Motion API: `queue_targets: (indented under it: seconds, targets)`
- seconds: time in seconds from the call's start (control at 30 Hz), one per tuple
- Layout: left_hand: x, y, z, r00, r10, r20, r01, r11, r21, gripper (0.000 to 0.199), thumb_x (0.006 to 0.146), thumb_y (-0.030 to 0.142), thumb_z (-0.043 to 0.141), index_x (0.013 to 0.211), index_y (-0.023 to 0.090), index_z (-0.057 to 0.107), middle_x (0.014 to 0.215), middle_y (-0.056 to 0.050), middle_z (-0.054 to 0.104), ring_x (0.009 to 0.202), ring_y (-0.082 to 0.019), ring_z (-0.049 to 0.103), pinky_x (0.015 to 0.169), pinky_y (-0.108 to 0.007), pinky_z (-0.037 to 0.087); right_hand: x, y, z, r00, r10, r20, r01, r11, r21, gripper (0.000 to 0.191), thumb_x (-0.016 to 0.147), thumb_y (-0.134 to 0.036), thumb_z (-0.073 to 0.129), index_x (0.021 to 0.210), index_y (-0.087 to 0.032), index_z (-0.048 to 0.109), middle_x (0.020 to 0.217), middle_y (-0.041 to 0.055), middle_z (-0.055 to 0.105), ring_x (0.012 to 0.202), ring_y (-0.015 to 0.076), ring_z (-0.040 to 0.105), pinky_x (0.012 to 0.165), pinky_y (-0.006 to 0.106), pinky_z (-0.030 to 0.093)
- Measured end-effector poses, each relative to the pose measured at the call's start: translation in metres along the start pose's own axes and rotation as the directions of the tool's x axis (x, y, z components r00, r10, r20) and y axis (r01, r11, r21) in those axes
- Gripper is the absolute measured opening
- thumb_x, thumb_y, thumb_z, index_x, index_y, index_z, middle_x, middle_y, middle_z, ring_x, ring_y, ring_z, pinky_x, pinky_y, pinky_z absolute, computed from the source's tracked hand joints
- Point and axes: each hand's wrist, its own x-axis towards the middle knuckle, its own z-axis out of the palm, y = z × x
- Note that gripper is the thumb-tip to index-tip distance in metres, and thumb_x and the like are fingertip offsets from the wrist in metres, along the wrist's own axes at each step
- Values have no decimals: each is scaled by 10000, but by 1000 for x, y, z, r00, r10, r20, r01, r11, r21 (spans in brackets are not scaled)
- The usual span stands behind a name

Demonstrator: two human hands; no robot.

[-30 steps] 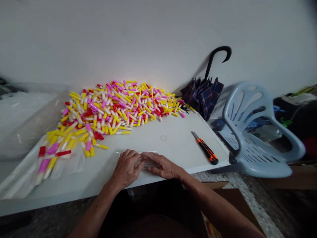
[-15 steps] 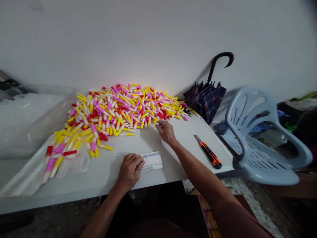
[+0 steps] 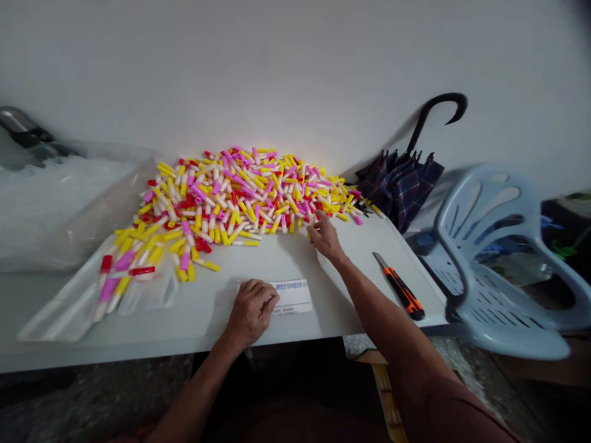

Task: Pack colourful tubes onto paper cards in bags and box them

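A large heap of small tubes [image 3: 240,197] with yellow, pink, red and white parts lies along the wall at the back of the white table [image 3: 277,258]. My right hand [image 3: 324,235] reaches to the heap's front right edge, fingers bent at the tubes; whether it grips one is too small to tell. Near the table's front edge my left hand [image 3: 253,307] has its fingers closed on the left end of a clear packet with a printed white label [image 3: 293,296]. Clear bags holding several tubes [image 3: 111,286] lie at the left.
An orange and black cutter [image 3: 399,286] lies on the right side of the table, blade out. Beyond are a folded plaid umbrella [image 3: 401,184] and a blue-grey plastic chair [image 3: 498,264]. A big clear plastic bag [image 3: 60,215] stands at the left.
The view has shifted, so things on the table appear farther right. My right hand has moved slightly forward against the tubes at the heap's edge. My left hand stays on the packet.
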Motion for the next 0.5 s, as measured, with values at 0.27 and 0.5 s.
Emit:
queue_targets:
  seconds: [0.27, 0.5]
  targets:
    - [2, 1, -1, 1000, 11, -13, -11, 1000, 24, 198, 1061, 260, 507, 914, 221, 634, 935, -29, 720, 948, -221, 624, 905, -414, 442, -147, 3, -35, 995, 60, 80, -96, 797, 597, 402, 914, -523, 735, 1139, -235, 566, 879, 42, 743, 792, 211, 739, 726, 359, 623]
    - [1, 1, 1, 999, 33, -39, -31, 998, 58, 196, 1060, 266, 524, 911, 219, 642, 930, -27, 723, 931, -218, 626, 896, -408, 434, -187, 9, -19, 992, -79, 95, 20, 862, 506, 210, 986, -423, 694, 1059, -233, 643, 973, 60, 749, 913, 213, 729, 862, 384, 608]
